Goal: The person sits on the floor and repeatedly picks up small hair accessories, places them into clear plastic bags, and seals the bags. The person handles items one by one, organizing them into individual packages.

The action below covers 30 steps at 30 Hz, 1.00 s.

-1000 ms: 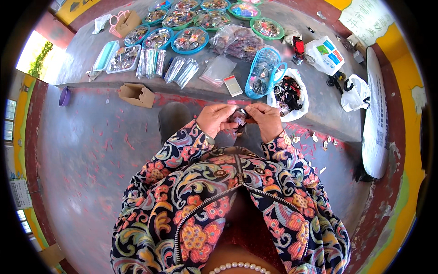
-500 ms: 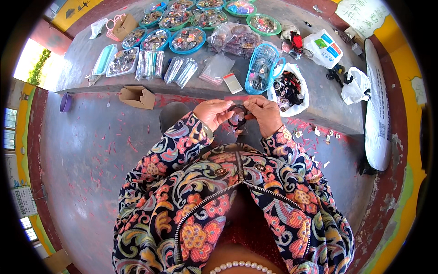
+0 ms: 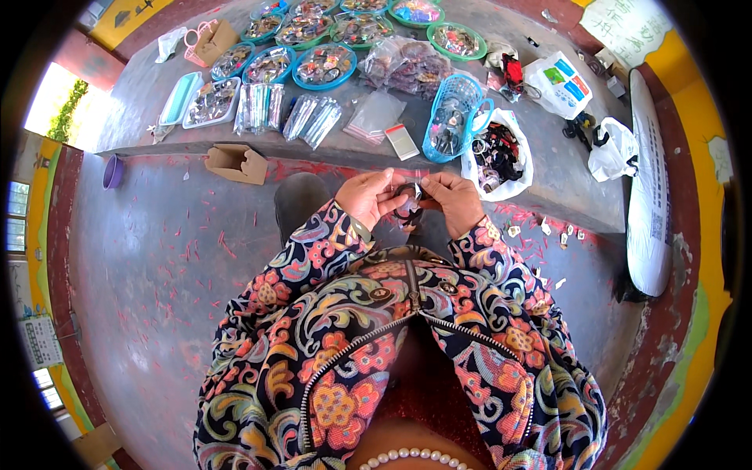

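Above my lap, both hands hold a small clear plastic bag (image 3: 406, 178) by its upper edge. A dark looped band, like a hair tie (image 3: 408, 205), shows at the bag between my fingers; whether it lies fully inside I cannot tell. My left hand (image 3: 365, 199) pinches the bag's left side with thumb and fingers. On the other side my right hand (image 3: 456, 205) is closed at the top right corner. Beyond them on the ledge stand a blue plastic basket (image 3: 452, 94) and a white bag of dark and red bands (image 3: 518, 182).
A raised concrete ledge (image 3: 313, 160) carries several round baskets of small goods, bundles of clear packets (image 3: 312, 122), flat clear bags (image 3: 376, 117) and a small white-and-red box (image 3: 402, 142). On the floor are an open cardboard box (image 3: 235, 164), a purple bucket (image 3: 113, 172) and red scraps.
The clear bag's top edge now shows stretched between both hands, above the dark band. My hands have shifted only slightly.
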{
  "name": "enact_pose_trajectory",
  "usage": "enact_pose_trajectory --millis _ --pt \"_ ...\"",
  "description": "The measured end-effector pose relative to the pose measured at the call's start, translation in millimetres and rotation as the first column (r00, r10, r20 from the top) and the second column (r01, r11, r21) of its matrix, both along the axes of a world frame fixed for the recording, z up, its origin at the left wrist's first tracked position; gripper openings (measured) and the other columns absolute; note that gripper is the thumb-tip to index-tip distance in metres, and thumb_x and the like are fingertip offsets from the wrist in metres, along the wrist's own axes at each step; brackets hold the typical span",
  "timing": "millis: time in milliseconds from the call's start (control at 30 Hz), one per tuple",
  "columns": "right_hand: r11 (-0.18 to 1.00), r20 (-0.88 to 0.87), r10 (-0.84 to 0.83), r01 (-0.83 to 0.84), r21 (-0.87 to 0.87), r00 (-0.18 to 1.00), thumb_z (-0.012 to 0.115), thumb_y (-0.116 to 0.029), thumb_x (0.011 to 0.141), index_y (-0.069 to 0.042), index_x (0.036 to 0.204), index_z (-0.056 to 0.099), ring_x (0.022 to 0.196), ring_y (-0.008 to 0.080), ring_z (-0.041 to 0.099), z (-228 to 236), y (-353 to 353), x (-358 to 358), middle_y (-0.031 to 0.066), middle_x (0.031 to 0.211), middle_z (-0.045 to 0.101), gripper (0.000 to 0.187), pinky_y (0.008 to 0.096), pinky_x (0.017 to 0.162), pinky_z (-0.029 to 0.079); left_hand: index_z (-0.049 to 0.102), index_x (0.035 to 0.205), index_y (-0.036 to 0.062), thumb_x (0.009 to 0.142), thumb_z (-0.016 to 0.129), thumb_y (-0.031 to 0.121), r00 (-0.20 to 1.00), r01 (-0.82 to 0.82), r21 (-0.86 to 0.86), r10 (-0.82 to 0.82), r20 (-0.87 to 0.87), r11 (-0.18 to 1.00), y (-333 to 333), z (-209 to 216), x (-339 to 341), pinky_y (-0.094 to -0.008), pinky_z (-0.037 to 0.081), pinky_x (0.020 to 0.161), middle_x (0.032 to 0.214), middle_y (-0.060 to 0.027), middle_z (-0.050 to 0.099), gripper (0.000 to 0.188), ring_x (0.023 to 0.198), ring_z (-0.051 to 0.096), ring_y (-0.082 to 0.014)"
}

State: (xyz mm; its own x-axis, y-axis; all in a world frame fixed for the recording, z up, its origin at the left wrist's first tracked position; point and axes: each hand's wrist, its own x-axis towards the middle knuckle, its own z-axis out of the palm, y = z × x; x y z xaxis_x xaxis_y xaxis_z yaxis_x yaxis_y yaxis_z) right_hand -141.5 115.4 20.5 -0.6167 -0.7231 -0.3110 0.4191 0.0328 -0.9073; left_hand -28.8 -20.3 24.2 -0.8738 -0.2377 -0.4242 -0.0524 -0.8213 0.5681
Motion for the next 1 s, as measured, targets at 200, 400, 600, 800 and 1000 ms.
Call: enact_pose_trajectory --millis 200,400,600,800,1000 --pt "1.0 0.019 -0.014 0.014 -0.003 1.0 0.057 -0.012 0.08 0.002 0.08 0.06 0.061 0.0086 0.054 -3.3 -1.4 2.6 0.0023 0.073 0.058 0.014 0.0195 0.056 0.047 0.055 0.094 -0.0036 0.082 0.053 0.007 1.0 -0.017 -0.057 0.018 0.005 0.998 3.8 -8.4 1.3 -0.0224 0.048 0.074 0.097 -0.009 0.057 0.017 0.082 0.056 -0.0126" --pt "0.998 0.053 -0.028 0.031 -0.056 0.998 0.058 -0.011 0.08 0.002 0.085 0.061 0.065 0.0102 0.055 -0.2 -1.2 6.1 0.0041 0.078 0.06 0.014 0.0209 0.059 0.047 0.056 0.093 -0.0039 0.081 0.054 0.005 0.997 -0.071 -0.039 0.073 0.039 0.997 4.6 -11.7 2.0 -0.0209 0.049 0.073 0.092 -0.009 0.058 0.015 0.08 0.057 -0.0125" --pt "0.995 0.152 -0.057 0.069 -0.072 0.987 0.06 -0.012 0.078 -0.001 0.085 0.061 0.066 0.0101 0.055 -0.4 -0.4 5.7 0.0023 0.078 0.06 0.013 0.0227 0.06 0.047 0.057 0.09 -0.0043 0.081 0.054 0.005 0.991 -0.137 -0.035 0.136 -0.015 0.99 9.6 -11.1 0.8 -0.0207 0.049 0.075 0.092 -0.0098 0.058 0.014 0.083 0.057 -0.0139" --pt "0.995 0.136 -0.053 0.063 -0.072 0.989 0.061 -0.012 0.077 -0.001 0.084 0.061 0.066 0.0089 0.054 -7.3 0.3 4.3 0.0022 0.078 0.06 0.013 0.0209 0.057 0.043 0.056 0.091 -0.0048 0.082 0.053 0.005 0.993 -0.114 -0.014 0.113 -0.042 0.993 7.0 -13.5 2.0 -0.0225 0.049 0.076 0.093 -0.0117 0.058 0.014 0.083 0.057 -0.0159" --pt "0.993 0.116 -0.075 0.086 -0.086 0.99 0.06 -0.014 0.078 -0.002 0.083 0.061 0.064 0.0083 0.053 -11.7 -0.2 5.3 0.0013 0.074 0.059 0.013 0.02 0.057 0.041 0.054 0.093 -0.0069 0.083 0.051 0.005 0.992 -0.108 0.031 0.11 -0.065 0.994 5.5 -12.0 3.0 -0.0246 0.049 0.077 0.094 -0.0139 0.057 0.016 0.083 0.057 -0.0185"
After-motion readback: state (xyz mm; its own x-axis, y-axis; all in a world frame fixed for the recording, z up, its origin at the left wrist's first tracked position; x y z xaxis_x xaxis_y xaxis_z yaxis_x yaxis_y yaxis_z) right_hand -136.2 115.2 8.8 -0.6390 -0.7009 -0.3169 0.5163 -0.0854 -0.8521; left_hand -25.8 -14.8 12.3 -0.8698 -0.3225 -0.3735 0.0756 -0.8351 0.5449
